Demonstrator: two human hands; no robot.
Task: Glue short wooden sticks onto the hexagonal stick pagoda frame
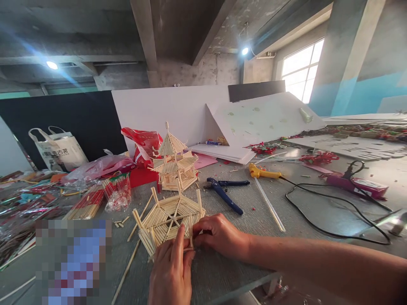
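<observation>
A six-sided frame of thin wooden sticks [165, 220] lies on the grey table, with short stick posts standing at its corners. My left hand [171, 269] is closed on its near edge, the index finger stretched along the sticks. On the near right corner, my right hand [221, 237] has its fingers pinched around the base of an upright stick post [190, 228]; the fingertips are partly hidden. Just behind the frame stands a tiered stick pagoda [174, 163] with a pointed roof.
Right of the pagoda lie blue-handled cutters [225, 195]. A yellow glue gun [263, 172] with a clear glue stick [270, 205] trails a black cord. Bundled sticks [117, 190] and plastic bags are on the left. A loose long stick [127, 271] lies near the front.
</observation>
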